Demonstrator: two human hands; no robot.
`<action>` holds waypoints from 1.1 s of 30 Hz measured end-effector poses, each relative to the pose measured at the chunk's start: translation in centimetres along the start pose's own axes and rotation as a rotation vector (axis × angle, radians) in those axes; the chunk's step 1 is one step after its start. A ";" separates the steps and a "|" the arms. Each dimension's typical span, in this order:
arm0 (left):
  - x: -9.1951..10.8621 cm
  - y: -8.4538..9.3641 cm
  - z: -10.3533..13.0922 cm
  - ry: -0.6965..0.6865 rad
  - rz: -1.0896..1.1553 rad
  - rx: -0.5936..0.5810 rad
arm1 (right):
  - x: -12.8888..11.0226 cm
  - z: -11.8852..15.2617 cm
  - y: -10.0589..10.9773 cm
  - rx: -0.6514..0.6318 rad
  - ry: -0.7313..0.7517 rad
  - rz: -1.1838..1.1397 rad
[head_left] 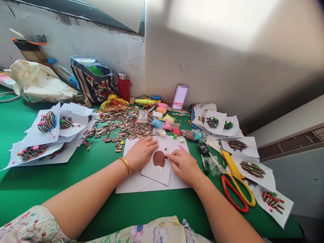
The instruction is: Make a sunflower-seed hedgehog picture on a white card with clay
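My left hand (142, 153) lies flat on white paper, fingers stretched out and holding nothing, its fingertips just above a small white card (149, 171). On that card is a flat brown clay shape (158, 158) with a pale pointed part below it. My right hand (183, 165) is at the shape's right edge, its index finger stretched out and touching there, thumb apart; a tiny dark bit shows at the fingertip. A small black ball (165, 149) sits just above. Larger white sheets (126, 182) lie under the card.
Sunflower seeds (131, 125) are heaped beyond my left hand, beside coloured clay packets (158, 123). Seed-decorated cards lie left (48, 123) and right (253, 168). Red-and-yellow scissors (236, 190), a yellow cutter (231, 163) and a black pen (204, 162) are near my right forearm. A red flask (124, 88) stands behind.
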State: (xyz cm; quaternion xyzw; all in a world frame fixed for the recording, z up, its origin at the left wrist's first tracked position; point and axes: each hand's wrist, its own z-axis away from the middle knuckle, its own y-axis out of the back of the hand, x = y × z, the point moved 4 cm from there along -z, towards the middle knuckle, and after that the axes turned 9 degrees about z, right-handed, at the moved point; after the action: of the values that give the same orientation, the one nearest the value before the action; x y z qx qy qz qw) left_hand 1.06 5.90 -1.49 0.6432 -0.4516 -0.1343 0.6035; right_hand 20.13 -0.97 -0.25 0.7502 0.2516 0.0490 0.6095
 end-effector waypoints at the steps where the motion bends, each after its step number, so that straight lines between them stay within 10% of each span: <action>1: 0.0 0.0 0.0 -0.001 -0.003 -0.002 | 0.0 0.0 -0.1 -0.011 0.003 0.004; 33: 0.1 0.1 0.0 -0.009 0.004 0.006 | -0.2 0.1 0.2 -0.040 0.024 0.032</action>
State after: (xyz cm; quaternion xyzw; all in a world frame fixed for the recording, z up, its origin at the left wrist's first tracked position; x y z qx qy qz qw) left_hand 1.05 5.84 -1.36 0.6437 -0.4560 -0.1347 0.5997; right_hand 20.03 -1.22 -0.06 0.7410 0.2461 0.0729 0.6206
